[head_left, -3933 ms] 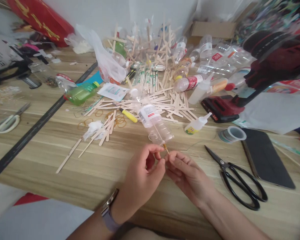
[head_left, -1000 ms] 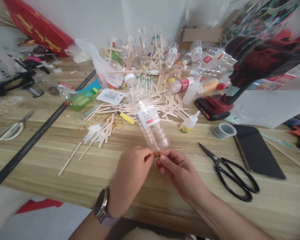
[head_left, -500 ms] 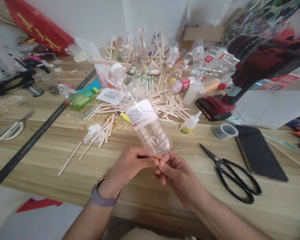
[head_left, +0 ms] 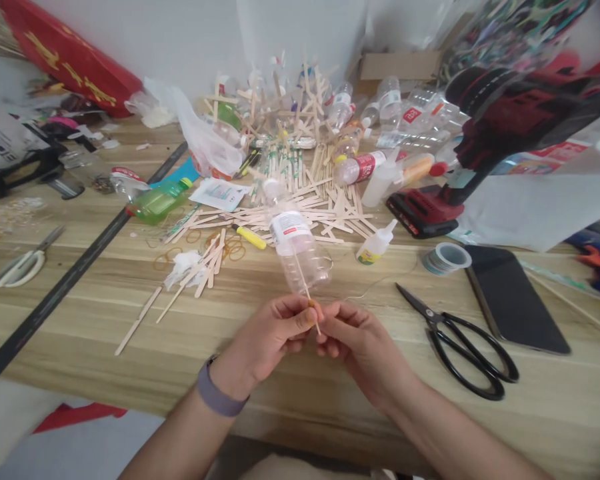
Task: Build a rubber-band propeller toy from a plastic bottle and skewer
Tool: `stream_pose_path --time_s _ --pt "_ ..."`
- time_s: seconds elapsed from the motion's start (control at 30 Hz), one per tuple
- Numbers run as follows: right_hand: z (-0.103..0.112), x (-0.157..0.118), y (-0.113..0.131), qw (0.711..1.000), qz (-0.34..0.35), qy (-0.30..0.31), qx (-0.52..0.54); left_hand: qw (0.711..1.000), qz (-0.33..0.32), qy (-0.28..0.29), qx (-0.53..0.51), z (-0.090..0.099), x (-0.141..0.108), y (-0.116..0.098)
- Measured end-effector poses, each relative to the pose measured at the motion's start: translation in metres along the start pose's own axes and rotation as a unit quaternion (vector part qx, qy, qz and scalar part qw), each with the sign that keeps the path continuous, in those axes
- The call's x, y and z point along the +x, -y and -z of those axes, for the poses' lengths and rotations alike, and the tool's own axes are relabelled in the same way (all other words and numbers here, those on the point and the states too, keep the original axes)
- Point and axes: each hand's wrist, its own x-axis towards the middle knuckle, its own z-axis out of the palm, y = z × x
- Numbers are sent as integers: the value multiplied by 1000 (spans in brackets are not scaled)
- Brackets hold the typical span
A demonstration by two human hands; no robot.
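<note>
My left hand (head_left: 285, 327) is closed, pinching a thin wooden stick (head_left: 303, 275) near its lower end. A small orange-yellow bit shows on the stick by the left fingertips; its kind is unclear. Close against that end, the fingers of my right hand (head_left: 353, 333) are pressed together, and what is between them is hidden. Beyond the fingertips is a clear plastic bottle (head_left: 306, 257) with a white label, its base towards me and its neck pointing away. The stick's far part overlaps the bottle; whether they are joined I cannot tell.
Black-handled scissors (head_left: 447, 340), a phone (head_left: 517, 297) and a tape roll (head_left: 446, 258) lie right. A glue bottle (head_left: 377, 243) and red drill (head_left: 430, 207) stand behind. Craft sticks (head_left: 230, 219) spread across the middle, near a yellow-handled tool (head_left: 250, 237). White scissors (head_left: 26, 260) lie left.
The bottle was tilted up close above my hands; it has dropped lower and farther off, uncovering the yellow-handled tool. The stick's lower end now shows between my fingers.
</note>
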Motion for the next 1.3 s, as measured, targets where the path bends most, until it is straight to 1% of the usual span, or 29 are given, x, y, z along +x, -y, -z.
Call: stream_pose_path --time_s 0.07,0.13,0.23,0.4,0.5,0.57,0.63,0.7,0.77,0.87,0.93,1.0,1.13,1.2,1.23,1.3 --pt "-2 -1 -2 1000 -14 -3 2 1000 -3 26 -9 0 1 0" --pt "-3 -2 -3 999 -30 0 31 999 -7 42 -14 1 1 1" --pt "-4 -1 -1 996 -46 4 77 1000 -16 20 -16 1 2 2" --pt "-1 1 2 994 -67 5 90 1000 -28 4 -1 0 2 3" --pt "-1 1 0 995 -63 -12 78 999 -43 -13 27 0 3 3" --pt "-2 0 -1 995 -58 -34 74 998 -57 -17 36 -1 4 3" --pt "-3 0 -3 993 -47 -62 83 997 -67 -27 40 -3 4 4" --pt "-5 0 -5 992 -33 -77 97 996 -72 -31 41 -5 4 5" --pt "-7 0 -7 992 -21 -69 103 996 -82 -32 34 -6 4 5" --pt "-8 1 -12 994 -19 -53 93 993 -96 -62 30 -3 5 5" --pt "-7 1 -13 995 -24 -62 81 992 -94 -74 42 -1 5 5" --pt "-4 2 -13 994 -17 -82 73 992 -88 -72 59 0 5 5" --pt "2 5 -5 990 35 -114 73 995 -69 -44 59 -1 4 8" --pt "5 7 0 989 42 -109 91 998 -47 -22 46 -2 3 8" --pt "6 8 2 989 36 -97 102 999 -33 -12 38 -2 3 8" --pt "8 9 6 992 9 -53 114 1000 -7 6 17 -3 2 7"
